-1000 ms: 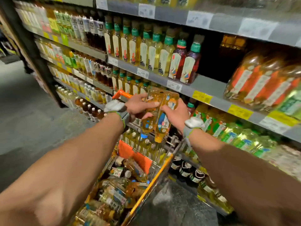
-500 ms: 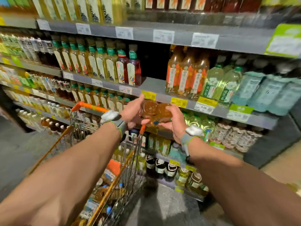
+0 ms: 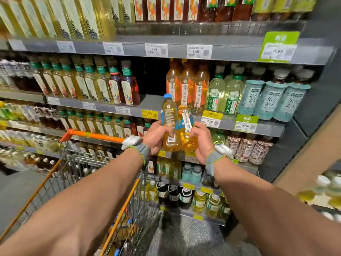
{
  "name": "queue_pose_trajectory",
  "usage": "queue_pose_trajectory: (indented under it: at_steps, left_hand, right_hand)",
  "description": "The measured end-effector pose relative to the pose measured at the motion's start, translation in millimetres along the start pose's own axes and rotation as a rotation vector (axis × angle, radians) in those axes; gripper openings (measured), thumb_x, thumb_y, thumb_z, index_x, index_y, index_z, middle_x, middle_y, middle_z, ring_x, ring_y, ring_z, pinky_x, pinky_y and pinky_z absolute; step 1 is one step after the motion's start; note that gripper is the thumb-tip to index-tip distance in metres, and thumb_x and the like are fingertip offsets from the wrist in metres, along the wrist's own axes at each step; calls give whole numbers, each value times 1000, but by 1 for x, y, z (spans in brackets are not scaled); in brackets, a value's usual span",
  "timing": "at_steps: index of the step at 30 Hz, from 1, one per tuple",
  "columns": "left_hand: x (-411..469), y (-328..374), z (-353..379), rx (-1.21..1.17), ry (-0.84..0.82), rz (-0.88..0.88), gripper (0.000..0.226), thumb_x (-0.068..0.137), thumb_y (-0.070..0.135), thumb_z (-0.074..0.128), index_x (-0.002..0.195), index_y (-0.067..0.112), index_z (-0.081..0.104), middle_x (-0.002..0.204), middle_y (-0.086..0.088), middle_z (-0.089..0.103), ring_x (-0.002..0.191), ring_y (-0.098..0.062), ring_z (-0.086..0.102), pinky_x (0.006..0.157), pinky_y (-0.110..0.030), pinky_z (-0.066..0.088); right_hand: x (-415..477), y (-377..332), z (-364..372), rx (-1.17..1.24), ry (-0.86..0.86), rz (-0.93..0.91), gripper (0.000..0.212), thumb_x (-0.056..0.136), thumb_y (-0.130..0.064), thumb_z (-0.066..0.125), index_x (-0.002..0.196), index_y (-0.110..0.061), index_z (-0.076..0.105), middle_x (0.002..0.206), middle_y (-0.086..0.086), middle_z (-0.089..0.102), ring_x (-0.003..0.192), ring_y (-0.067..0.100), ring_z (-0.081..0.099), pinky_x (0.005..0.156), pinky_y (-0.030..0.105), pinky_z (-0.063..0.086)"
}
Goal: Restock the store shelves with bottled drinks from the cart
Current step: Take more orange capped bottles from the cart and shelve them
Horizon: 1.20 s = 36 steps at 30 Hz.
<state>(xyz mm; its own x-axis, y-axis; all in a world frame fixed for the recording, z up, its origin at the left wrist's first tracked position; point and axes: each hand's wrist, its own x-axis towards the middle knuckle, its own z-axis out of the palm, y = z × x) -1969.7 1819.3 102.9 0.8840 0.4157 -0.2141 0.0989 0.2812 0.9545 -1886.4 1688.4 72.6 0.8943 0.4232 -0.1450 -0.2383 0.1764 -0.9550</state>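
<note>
Blue-capped bottle (image 3: 168, 124) held amber liquid behind a pale label with dark print. Orange-capped bottle (image 3: 187, 132) was deeper amber, with a white label strip bearing dark characters and a blue panel. Cart handle (image 3: 96, 135) was orange and the shelf edge (image 3: 267, 127) grey. Yellow tag (image 3: 149, 114) and green tag (image 3: 246, 122) noted. Orange-labelled bottles (image 3: 185, 89) and teal-sleeved bottles (image 3: 271, 100) carried dark characters.

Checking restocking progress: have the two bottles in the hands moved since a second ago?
Yes. The two bottles have risen from over the cart, turned caps-up, and now stand before the shelf by the orange-labelled bottles.
</note>
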Motion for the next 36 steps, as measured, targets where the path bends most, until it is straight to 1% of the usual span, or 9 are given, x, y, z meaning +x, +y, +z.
queue_pose_trajectory:
  at_steps: [6,9,15,19,23,26,28,33,36]
  left_hand:
    - [5,0,-5,-98,54,-7,46,93,6,54,139,5,50,128,-24,67,103,-35,69,90,-52,58]
    - [5,3,-10,-140,-38,-68,39,102,37,42,122,16,68,116,-12,75,96,-26,75,81,-42,61]
    - [9,13,-15,-24,52,89,44,96,18,69,131,-5,58,121,-24,69,102,-37,70,90,-53,59]
    - [14,15,-14,45,201,166,65,83,32,85,131,-1,57,116,-18,73,104,-35,73,90,-56,59]
    - [19,15,-21,159,360,199,82,74,53,85,129,2,51,119,-15,71,106,-35,71,93,-55,57]
    - [30,12,-38,145,380,276,56,76,41,88,112,13,54,101,-4,78,96,-27,75,89,-54,60]
    - [38,17,-51,163,383,320,53,75,35,90,102,23,46,92,3,77,90,-18,76,84,-48,62]
    - [60,40,-76,357,344,436,70,69,43,86,111,27,32,113,-8,65,100,-21,69,83,-39,58]
    - [71,58,-83,364,329,455,53,75,41,71,107,29,31,110,-6,61,95,-22,65,81,-39,56]
  right_hand:
    - [-4,-6,11,-23,-55,-47,57,69,-38,80,119,-13,71,111,13,75,108,36,69,95,61,54]
    - [-1,-8,14,11,-53,-48,70,64,-38,84,126,-13,66,111,11,75,108,33,70,96,60,54]
    - [7,-13,22,20,-38,-101,74,79,-26,81,146,-13,51,122,5,72,111,22,69,100,49,54]
    - [9,-11,28,35,-120,-138,64,90,-18,75,148,-17,49,130,-1,68,107,12,71,78,27,60]
    - [12,-9,40,-14,-192,-154,69,93,-12,72,154,-17,39,148,0,55,124,16,61,99,37,56]
    - [22,-7,51,-54,-198,-156,74,91,-4,72,154,-14,35,147,-4,54,119,8,62,89,24,57]
    - [34,-7,65,-95,-202,-166,73,86,3,73,150,-12,40,141,-1,60,117,11,65,94,33,58]
    - [57,-11,93,-268,-121,-276,71,76,5,79,135,-18,49,119,-2,68,101,11,71,86,40,61]
    - [70,-19,107,-365,-93,-376,73,75,-1,83,135,-18,45,120,-2,65,103,12,69,86,42,61]
